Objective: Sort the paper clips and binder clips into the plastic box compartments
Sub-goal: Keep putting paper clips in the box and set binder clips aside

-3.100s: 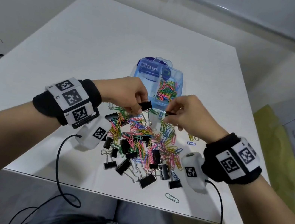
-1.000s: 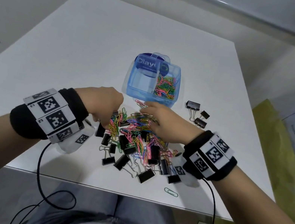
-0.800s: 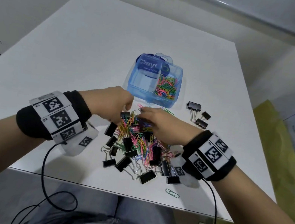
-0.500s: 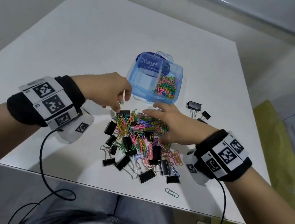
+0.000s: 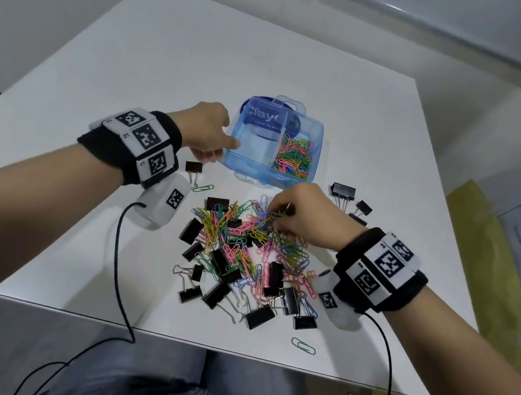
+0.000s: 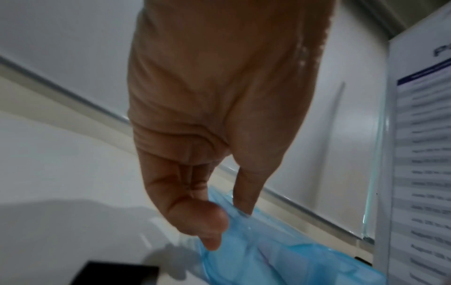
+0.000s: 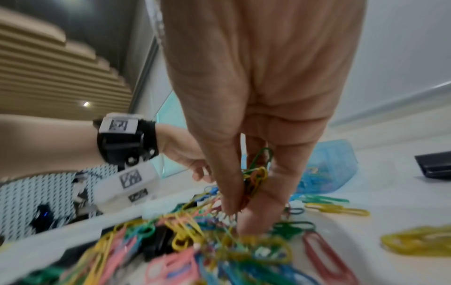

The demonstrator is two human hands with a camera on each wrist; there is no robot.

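Note:
The blue plastic box (image 5: 317, 144) stands behind a mixed pile of coloured paper clips (image 5: 236, 245) and black binder clips (image 5: 217, 294). Its right compartment holds paper clips (image 5: 294, 158); the left compartment looks empty. My left hand (image 5: 222, 150) grips the box's near left corner, thumb and fingers pinching the wall (image 6: 244, 231). At the pile's far edge my right hand (image 5: 275, 215) pinches a tangled bunch of paper clips (image 7: 257, 175) between thumb and fingers.
A few binder clips (image 5: 343, 191) lie right of the box. One binder clip (image 5: 193, 167) and a green paper clip (image 5: 202, 187) lie by my left wrist. A lone paper clip (image 5: 304, 346) sits near the table's front edge (image 5: 159, 329). Wrist cables hang over that edge.
My left hand left the pile, moved up and left to the box's corner and took hold of it. My right hand's flat fingers have curled onto a bunch of paper clips.

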